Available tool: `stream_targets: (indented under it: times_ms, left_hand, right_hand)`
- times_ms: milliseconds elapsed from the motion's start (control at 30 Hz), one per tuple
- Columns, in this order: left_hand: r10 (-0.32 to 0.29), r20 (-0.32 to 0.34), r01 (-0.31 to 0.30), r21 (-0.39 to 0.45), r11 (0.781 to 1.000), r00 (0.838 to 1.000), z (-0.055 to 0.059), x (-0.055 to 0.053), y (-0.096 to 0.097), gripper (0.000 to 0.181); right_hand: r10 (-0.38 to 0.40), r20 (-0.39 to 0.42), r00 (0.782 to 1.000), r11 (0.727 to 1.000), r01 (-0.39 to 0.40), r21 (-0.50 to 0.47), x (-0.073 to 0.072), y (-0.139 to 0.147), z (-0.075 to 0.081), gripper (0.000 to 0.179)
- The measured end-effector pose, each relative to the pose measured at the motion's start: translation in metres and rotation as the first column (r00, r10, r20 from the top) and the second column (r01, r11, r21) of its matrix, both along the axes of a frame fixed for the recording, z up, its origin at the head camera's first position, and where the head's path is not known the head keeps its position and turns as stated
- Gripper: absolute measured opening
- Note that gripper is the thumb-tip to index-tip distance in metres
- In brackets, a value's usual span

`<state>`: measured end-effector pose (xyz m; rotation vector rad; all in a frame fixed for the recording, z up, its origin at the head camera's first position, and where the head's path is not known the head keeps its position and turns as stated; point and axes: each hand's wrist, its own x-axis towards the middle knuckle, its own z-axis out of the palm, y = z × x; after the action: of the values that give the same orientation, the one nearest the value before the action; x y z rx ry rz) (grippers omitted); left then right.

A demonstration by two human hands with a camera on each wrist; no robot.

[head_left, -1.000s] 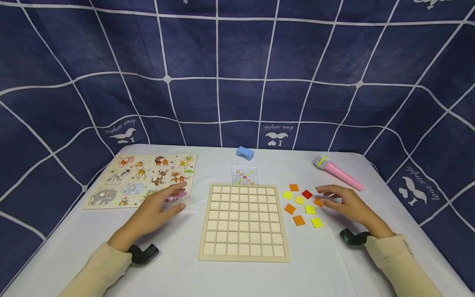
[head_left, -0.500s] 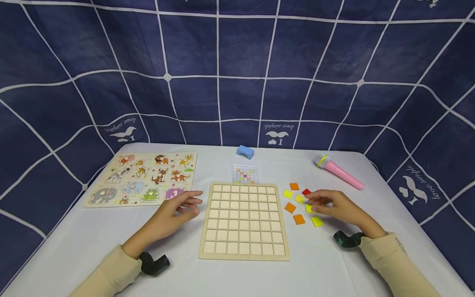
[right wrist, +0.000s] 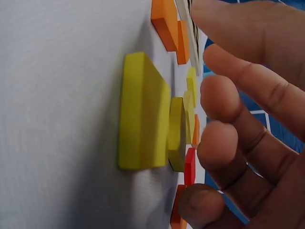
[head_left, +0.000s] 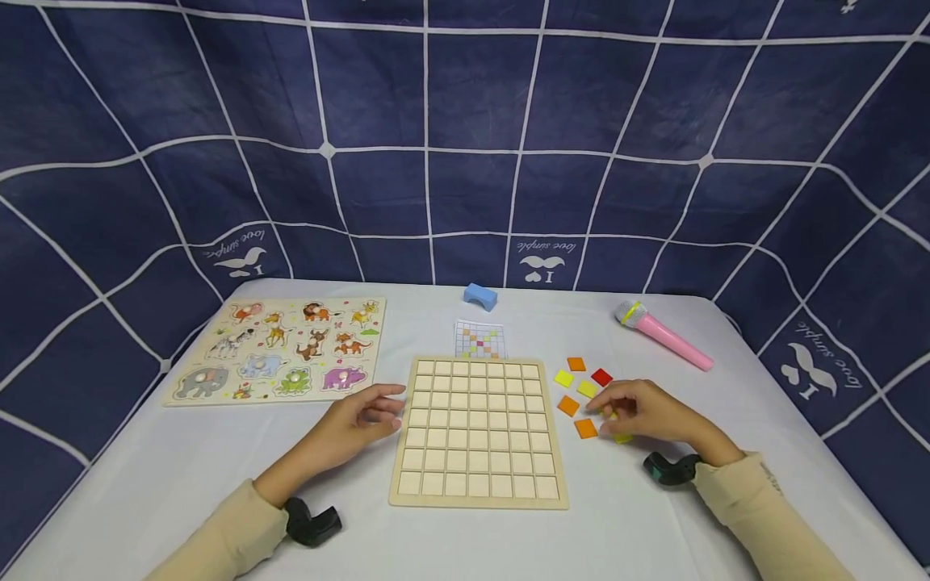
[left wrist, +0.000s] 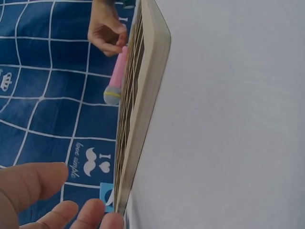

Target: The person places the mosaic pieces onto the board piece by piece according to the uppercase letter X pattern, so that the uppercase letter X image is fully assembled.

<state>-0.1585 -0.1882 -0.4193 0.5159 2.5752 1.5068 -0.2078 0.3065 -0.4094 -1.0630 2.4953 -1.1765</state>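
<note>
A wooden grid board [head_left: 456, 440] with square cells lies in the middle of the white table. My left hand [head_left: 341, 432] hovers at its left edge, fingers relaxed, holding nothing. To the board's right are scattered flat square tiles: a red tile [head_left: 601, 377], several orange ones such as an orange tile [head_left: 585, 428], and several yellow ones. Above them my right hand [head_left: 654, 415] bends its fingers loosely and partly hides two yellow tiles. In the right wrist view a yellow tile [right wrist: 143, 112] lies closest to the camera; the fingers there are apart from it, with nothing between them.
A small printed colour-grid card [head_left: 479, 339] lies behind the board, and a blue arch block [head_left: 480, 297] beyond it. At the left is an animal puzzle board [head_left: 294, 351]. A pink toy microphone [head_left: 672, 340] lies at the back right, before a blue checked cloth [head_left: 465, 105].
My right hand has moved left and towards me across the tiles, uncovering the red tile; the orange tile once near its fingertips is hidden. My left hand has moved right from the puzzle to the board.
</note>
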Motion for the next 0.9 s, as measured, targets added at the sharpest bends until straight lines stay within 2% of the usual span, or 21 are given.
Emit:
stream_targets:
  times_ms: [133, 333, 467, 500, 700, 800, 900]
  left_hand:
    - [0.009, -0.012, -0.01, -0.048, 0.999, 1.0, -0.004, -0.001, 0.0, 0.052]
    - [0.008, -0.035, -0.014, -0.163, 0.987, 0.999, -0.006, -0.003, -0.001, 0.058]
    - [-0.025, -0.055, 0.014, -0.202, 0.979, 0.998, -0.008, -0.003, -0.003, 0.063]
    - [-0.048, -0.092, 0.028, -0.208, 0.978, 0.995, -0.013, -0.004, -0.004, 0.062]
    - [-0.108, -0.176, 0.064, -0.235, 0.97, 0.978, -0.026, -0.008, -0.009, 0.064]
    - [-0.102, -0.166, 0.058, -0.251, 0.966, 0.981, -0.027, -0.009, -0.009, 0.065]
    - [-0.09, -0.126, 0.055, -0.26, 0.964, 0.988, -0.021, -0.007, -0.008, 0.065]
  right_hand:
    - [0.012, 0.017, 1.0, 1.0, -0.012, 0.0, 0.0, -0.002, -0.002, 0.027]
    - [0.005, 0.012, 1.0, 0.999, -0.005, 0.035, -0.001, -0.004, -0.005, 0.028]
    - [-0.012, 0.012, 1.0, 0.998, 0.011, 0.054, 0.0, -0.004, -0.005, 0.027]
    - [-0.018, 0.013, 1.0, 0.998, 0.017, 0.059, 0.0, -0.005, -0.005, 0.027]
    - [-0.041, 0.003, 0.999, 0.996, 0.041, 0.084, 0.001, -0.007, -0.004, 0.025]
    - [-0.038, -0.018, 0.999, 0.995, 0.04, 0.092, 0.002, -0.008, -0.004, 0.025]
    - [-0.038, -0.035, 0.999, 0.994, 0.041, 0.098, 0.003, -0.008, -0.004, 0.024]
